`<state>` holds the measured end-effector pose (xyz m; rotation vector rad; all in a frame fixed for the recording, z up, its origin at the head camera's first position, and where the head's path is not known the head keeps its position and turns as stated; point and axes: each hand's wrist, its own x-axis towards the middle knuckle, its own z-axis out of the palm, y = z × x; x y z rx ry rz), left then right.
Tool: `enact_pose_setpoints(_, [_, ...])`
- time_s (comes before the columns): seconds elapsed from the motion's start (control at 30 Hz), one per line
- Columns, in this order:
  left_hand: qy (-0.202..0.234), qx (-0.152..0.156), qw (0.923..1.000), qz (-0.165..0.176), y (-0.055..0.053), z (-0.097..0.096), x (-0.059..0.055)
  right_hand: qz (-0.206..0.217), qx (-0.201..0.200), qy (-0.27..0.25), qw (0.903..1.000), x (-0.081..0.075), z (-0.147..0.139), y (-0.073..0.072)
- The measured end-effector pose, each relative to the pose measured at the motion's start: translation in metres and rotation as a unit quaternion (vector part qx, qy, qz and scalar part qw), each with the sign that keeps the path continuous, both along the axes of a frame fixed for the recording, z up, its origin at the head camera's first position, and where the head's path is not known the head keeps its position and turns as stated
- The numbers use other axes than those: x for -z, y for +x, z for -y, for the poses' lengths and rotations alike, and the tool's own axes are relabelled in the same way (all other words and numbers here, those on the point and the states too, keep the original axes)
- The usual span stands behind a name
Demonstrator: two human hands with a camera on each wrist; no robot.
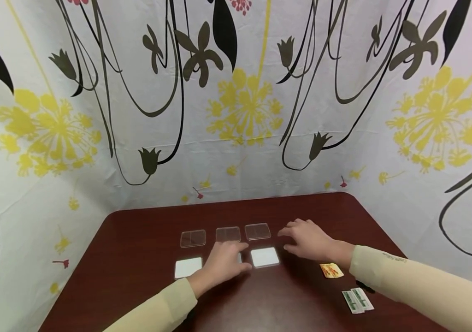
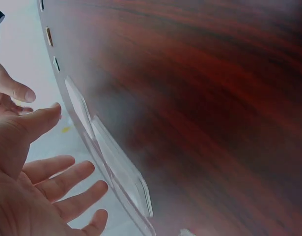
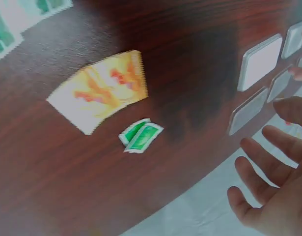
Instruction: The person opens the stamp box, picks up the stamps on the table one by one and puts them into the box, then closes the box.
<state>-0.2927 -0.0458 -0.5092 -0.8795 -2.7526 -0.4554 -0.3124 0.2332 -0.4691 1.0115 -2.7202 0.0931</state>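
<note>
Step in hand, as judged: flat boxes within reach of both hands; best met from above, wrists raised, each taken by opposite edges rather than its face, neighbours unbrushed. Left hand [image 1: 223,260]: fingers parted, nearly straight, thumb wide; no hold seen; contact below cannot be told. Right hand [image 1: 308,240]: fingers parted, gently bent; nothing held. White boxes on the desk [image 1: 286,299], three: left box [image 1: 188,267], left of the left fingers; middle box [image 1: 239,258], beneath them, mostly hidden; right box [image 1: 265,257], just right of the left thumb. Clear boxes, farther row, three: left clear box [image 1: 193,238], ahead-left of the left fingers; middle clear box [image 1: 228,234], at their tips in the head view; right clear box [image 1: 257,231], left of the right fingers. Orange packets [image 1: 331,270]: nearer the person than the right fingers; white-green packets [image 1: 351,302], nearer again; small green packets [image 3: 145,137], beside the orange.
</note>
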Motion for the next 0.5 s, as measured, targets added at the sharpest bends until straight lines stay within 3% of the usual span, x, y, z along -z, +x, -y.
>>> enact_pose_setpoints(0.2, [-0.004, -0.004, 0.9999, 0.012, -0.003, -0.011, 0.007, 0.051, 0.070, -0.039, 0.9954, 0.005, -0.024, 0.002])
enact_pose_setpoints(0.5, [-0.030, -0.012, 0.9993, 0.019, -0.007, -0.019, 0.013, 0.123, 0.159, -0.064, 0.9774, 0.016, -0.055, 0.009])
